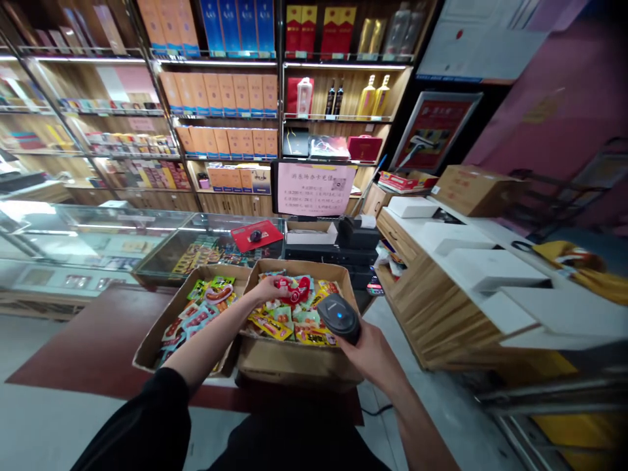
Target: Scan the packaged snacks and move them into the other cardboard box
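Observation:
My left hand (271,290) reaches over the right cardboard box (294,361), its fingers closed on a red snack packet (297,290). In my right hand (369,350) is a dark barcode scanner (339,318) with a small blue light on top, held over the right front corner of that box. Yellow snack packets (269,326) and pale green ones (308,317) fill the box below both hands. A second cardboard box (143,350) stands against its left side, holding more packets (199,318); my left forearm crosses over it.
Behind the boxes stand a glass display counter (167,245) and a monitor with a pink paper sign (314,190). A red mat (258,235) carries a mouse. To the right is a wooden cabinet (417,307) with white boxes and a brown carton (473,190) on it. Stocked shelves line the back wall.

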A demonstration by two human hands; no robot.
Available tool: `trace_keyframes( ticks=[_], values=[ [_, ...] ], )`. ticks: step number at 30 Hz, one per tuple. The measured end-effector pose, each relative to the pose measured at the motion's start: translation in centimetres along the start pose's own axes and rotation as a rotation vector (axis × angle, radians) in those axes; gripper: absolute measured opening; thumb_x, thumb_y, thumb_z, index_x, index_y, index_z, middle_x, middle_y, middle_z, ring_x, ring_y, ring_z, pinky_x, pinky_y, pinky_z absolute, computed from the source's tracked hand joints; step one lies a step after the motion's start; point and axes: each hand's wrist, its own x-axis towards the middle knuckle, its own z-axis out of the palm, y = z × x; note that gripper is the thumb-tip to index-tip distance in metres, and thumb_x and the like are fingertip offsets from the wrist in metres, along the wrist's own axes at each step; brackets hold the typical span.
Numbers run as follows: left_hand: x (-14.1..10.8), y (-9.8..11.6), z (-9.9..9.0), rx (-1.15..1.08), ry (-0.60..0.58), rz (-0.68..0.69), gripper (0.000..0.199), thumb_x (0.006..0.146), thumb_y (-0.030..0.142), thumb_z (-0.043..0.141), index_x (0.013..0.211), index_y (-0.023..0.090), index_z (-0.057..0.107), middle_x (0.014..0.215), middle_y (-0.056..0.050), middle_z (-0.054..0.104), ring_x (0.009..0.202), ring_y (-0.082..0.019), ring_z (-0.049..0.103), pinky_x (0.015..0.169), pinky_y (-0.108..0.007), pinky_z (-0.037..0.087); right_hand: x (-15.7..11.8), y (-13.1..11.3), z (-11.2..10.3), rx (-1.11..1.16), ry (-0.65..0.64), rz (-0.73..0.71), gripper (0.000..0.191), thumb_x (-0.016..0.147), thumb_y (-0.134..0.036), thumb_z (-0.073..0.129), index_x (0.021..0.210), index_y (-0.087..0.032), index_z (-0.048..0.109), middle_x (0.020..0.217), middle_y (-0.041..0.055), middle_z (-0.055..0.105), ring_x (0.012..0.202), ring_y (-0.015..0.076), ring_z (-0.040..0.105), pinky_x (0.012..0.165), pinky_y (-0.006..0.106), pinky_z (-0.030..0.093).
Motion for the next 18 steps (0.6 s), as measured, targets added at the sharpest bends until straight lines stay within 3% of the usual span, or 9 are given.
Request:
trace_keyframes(
  ticks=[5,11,18],
  values=[
    [-0.1,0.5,-1.5,-0.076,0.196,0.047,0.051,0.040,0.026,0.098,0.073,0.015,0.062,0.069,-0.002,0.072,0.060,-0.013,0.067,0.056,-0.022,0.053,1.1,-0.2,1.0,-0.005,0.023,-0.022,0.040,0.077,-0.028,0.067,0.115,-0.015,0.069,0.102,0.0159,0.076,0.100,0.0335,0.072,0.081,0.039,0.057],
    [-1.3,1.0,-1.6,-0.224,0.189,0.035,0.050,0.050,0.041,0.095,0.079,0.012,0.067,0.077,-0.006,0.073,0.067,-0.014,0.069,0.064,-0.024,0.056,1.5,-0.4,1.1,0.034,0.021,-0.074,0.039,0.077,-0.027,0.068,0.115,-0.017,0.070,0.102,0.0126,0.077,0.099,0.0299,0.073,0.082,0.035,0.057],
    [-1.6,0.8,-1.3,-0.259,0.182,-0.023,0.045,0.052,0.034,0.096,0.075,0.013,0.062,0.074,-0.005,0.072,0.067,-0.015,0.070,0.062,-0.024,0.057,1.7,-0.3,1.0,0.035,0.018,-0.090,0.039,0.075,-0.025,0.068,0.112,-0.017,0.071,0.099,0.0126,0.077,0.101,0.0309,0.072,0.084,0.037,0.057]
  ],
)
